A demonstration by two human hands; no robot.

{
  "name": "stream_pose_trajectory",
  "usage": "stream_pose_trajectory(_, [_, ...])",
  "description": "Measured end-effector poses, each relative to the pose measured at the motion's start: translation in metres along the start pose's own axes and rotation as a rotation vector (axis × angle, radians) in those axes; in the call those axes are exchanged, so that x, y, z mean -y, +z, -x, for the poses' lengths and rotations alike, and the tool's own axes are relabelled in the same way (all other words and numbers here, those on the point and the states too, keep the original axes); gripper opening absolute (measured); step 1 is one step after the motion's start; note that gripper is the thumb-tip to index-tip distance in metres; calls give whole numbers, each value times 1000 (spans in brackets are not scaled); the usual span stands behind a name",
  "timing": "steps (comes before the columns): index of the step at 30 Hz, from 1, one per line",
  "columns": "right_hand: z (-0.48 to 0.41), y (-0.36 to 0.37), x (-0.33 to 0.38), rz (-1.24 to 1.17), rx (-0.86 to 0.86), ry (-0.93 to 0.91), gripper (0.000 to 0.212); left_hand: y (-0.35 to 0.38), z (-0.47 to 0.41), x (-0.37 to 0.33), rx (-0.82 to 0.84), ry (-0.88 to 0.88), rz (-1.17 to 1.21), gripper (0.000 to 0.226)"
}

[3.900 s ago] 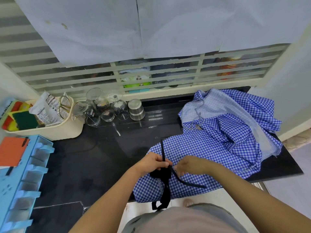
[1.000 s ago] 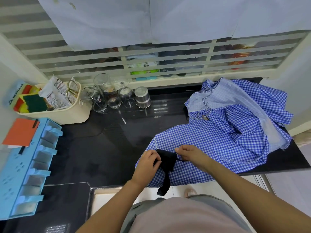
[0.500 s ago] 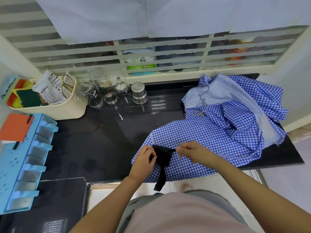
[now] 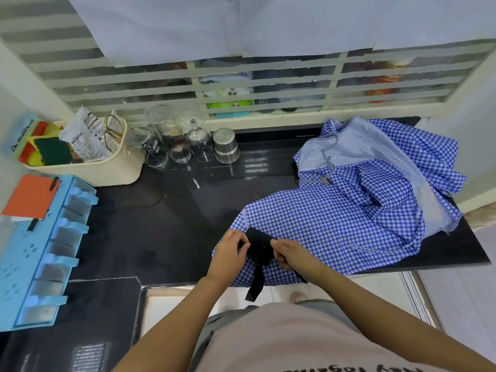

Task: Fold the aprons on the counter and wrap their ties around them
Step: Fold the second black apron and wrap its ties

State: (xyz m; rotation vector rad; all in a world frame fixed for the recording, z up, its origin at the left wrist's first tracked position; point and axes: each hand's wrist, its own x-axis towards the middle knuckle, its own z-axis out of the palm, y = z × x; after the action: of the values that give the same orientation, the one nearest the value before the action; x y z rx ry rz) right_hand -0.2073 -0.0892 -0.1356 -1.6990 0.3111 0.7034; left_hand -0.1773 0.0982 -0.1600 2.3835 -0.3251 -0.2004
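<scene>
Low in the frame, just right of centre, both hands work a small black bundle (image 4: pixel 259 244) that lies on the near corner of the blue checked aprons (image 4: pixel 349 218). The left hand (image 4: pixel 228 253) has its fingers curled in, pinching the bundle's left side. The right hand (image 4: pixel 291 253) is curled too, gripping the right side, where a thin strap runs off under the wrist.

The main risk is the wrap slackening. A loose tie end (image 4: pixel 255 287) hangs below the counter (image 4: pixel 161 232) edge, and if either pinch eases before that end is tucked, its weight will likely pull the turns loose (dark cloth on dark cloth hides how many turns there are).

The bundle also sits close to the counter's front edge, on checked fabric that itself droops over the drop. A tug towards the body could drag both off.

The upturned glasses (image 4: pixel 174 146) and steel cup (image 4: pixel 226 146), upper centre-left, stand well apart from the hands, so they look safe unless the big cloth is swept across.
</scene>
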Motion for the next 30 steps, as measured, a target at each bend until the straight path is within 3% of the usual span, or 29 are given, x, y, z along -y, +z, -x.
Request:
stream_pose_trajectory(3, [-4,-1,-1,172,-116,-92,37,-8,-4,4,67,21,-39,6])
stream_pose_trajectory(7, [-8,5,-8,447,-107,-149,31,-19,-12,6,178,16,-106,6])
stream_pose_trajectory(16, [-20,8,-4,725,-157,-153,31,-55,-32,-11,535,-112,-41,5])
stream_pose_trajectory(24, [-21,9,-5,542,-138,-141,24,-36,-39,-35,520,-364,571,16])
stream_pose_trajectory(30, [-23,9,-6,481,-128,-126,29,-25,-34,-27,456,-227,318,27])
